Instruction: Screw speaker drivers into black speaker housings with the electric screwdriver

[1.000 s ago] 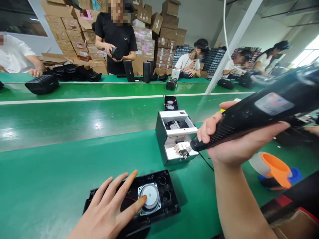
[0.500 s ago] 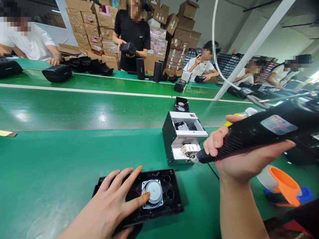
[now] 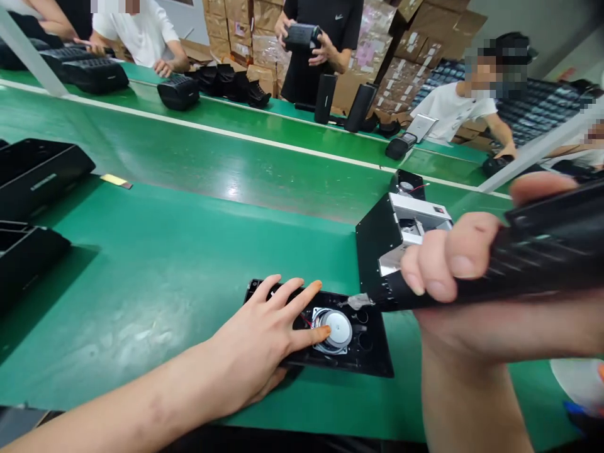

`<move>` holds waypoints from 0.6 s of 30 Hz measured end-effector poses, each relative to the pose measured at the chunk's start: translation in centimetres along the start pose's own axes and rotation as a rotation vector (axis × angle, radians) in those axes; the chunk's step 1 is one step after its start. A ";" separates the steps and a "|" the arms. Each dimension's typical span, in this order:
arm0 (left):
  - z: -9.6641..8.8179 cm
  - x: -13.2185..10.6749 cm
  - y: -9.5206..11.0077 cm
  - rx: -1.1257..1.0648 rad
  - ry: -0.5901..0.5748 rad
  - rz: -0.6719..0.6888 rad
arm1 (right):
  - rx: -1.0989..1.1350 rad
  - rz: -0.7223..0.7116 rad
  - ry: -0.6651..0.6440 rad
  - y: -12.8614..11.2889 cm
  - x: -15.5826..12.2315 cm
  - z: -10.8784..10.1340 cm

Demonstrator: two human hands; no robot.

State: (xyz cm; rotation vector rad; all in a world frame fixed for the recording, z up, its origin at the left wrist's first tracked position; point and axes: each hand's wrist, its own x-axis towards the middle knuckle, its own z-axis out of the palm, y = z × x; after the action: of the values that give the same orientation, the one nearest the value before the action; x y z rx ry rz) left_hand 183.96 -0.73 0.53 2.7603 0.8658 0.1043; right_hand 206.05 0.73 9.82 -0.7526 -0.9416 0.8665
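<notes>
Your left hand [image 3: 257, 343] presses flat, fingers spread, steadying the speaker panel [image 3: 346, 343] — your right hand [image 3: 453, 277] clenches the screwdriver [image 3: 495, 267], tip at the driver's 1 o'clock.

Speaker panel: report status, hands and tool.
Left hand flat on speaker panel, finger on speaker. Right hand grips screwdriver, tip just above panel. Screw feeder close behind.

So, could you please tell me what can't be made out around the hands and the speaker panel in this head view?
- Right hand: its electric screwdriver is cut off by the right edge; whether the tip carries a screw is too small to tell.
- Screw feeder: its front is hidden behind the right hand.
- Speaker panel: the left part lies under the left hand.
- Tape roll: cut off at the lower right corner.
</notes>
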 end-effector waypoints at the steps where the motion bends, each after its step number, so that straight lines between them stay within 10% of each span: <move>1: -0.1 0.0 0.0 -0.003 0.000 0.006 | 0.014 -0.014 -0.087 0.9 -0.2 0.5; 18: -0.1 0.4 -0.6 0.029 0.000 0.072 | 0.067 0.060 -0.223 7.5 -0.8 1.2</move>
State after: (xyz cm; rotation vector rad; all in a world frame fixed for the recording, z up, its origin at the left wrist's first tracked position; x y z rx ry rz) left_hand 183.95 -0.02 0.51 2.8194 0.7735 0.1051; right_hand 202.59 3.58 3.69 -0.6378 -1.0862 1.0449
